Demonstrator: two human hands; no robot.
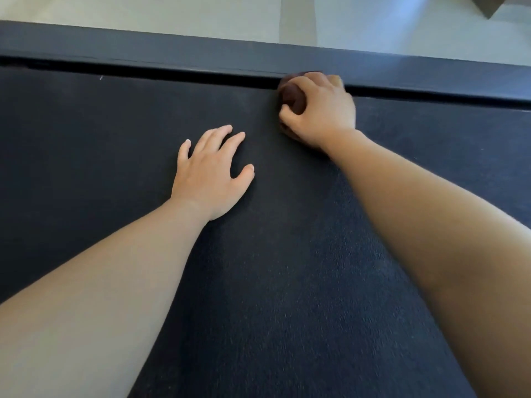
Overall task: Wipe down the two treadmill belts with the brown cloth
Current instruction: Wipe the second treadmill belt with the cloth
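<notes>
The person leans over a treadmill belt (273, 254), dark and rough-grained, which fills nearly the whole view. Along the belt's far edge runs a dark side rail (172, 50), and beyond that rail is pale floor (143, 12).

The brown cloth (291, 100) is balled up under the right hand (321, 110), right at the belt's far edge where it meets the rail. The fingers are curled over it and clenched, so only a dark lump of it shows on the hand's left side. The left hand (209, 176) lies flat on the belt nearer the person, fingers spread, holding nothing; it looks like a prop for their weight.

The cloth looks soft and light, squashing to whatever shape the hand gives it. Bunched like this it covers little belt per stroke; spread flat under the palm it would likely reach more. The belt's gritty surface will probably drag on the fabric, so firm downward pressure seems called for. The seam by the rail may catch a loose corner.

No containers are in sight here, and only this one belt shows.
</notes>
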